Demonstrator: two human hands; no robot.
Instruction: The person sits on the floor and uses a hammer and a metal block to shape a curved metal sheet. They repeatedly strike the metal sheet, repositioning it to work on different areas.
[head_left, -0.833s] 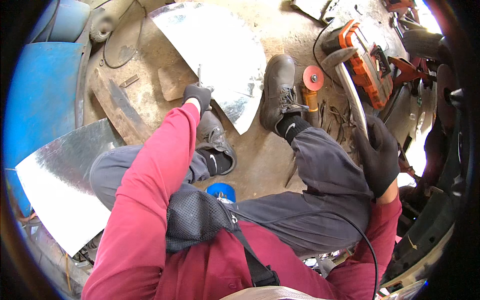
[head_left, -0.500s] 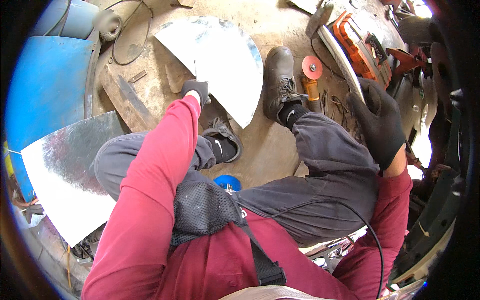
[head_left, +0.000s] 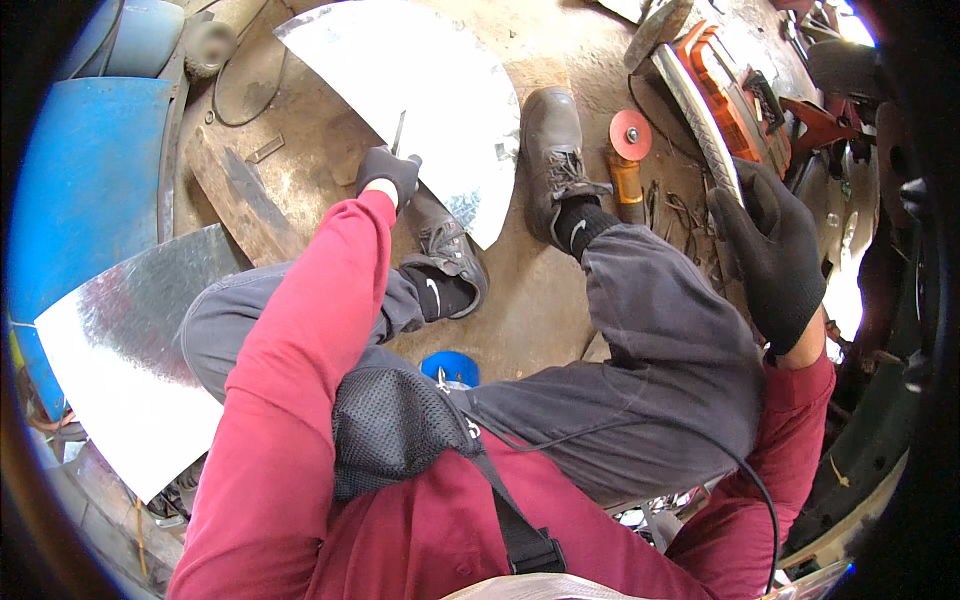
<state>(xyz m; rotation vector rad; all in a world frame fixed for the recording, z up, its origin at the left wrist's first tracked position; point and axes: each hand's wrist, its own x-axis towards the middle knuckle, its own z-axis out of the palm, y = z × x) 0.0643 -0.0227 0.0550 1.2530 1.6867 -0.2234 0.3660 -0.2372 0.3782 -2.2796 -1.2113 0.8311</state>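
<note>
A shiny half-round metal sheet lies ahead of me, its curved edge near my right shoe. My left hand, in a dark glove, is closed at the sheet's straight edge around a thin, pointed metal tool. The tool sticks up past the fist over the sheet; its exact kind is unclear. On the right, my gloved right hand grips the end of a hammer by its long pale handle. The hammer's dark head points away from me, beside an orange tool case.
An angle grinder with a red disc stands right of my shoe. Behind it sits the orange case. A second metal sheet leans at the left by a blue barrel. A wooden board lies near my left hand.
The half-round sheet has shifted away from me and to the left, turning slightly. My left hand has moved a little left with the tool. The hammer in my right hand has moved slightly right.
</note>
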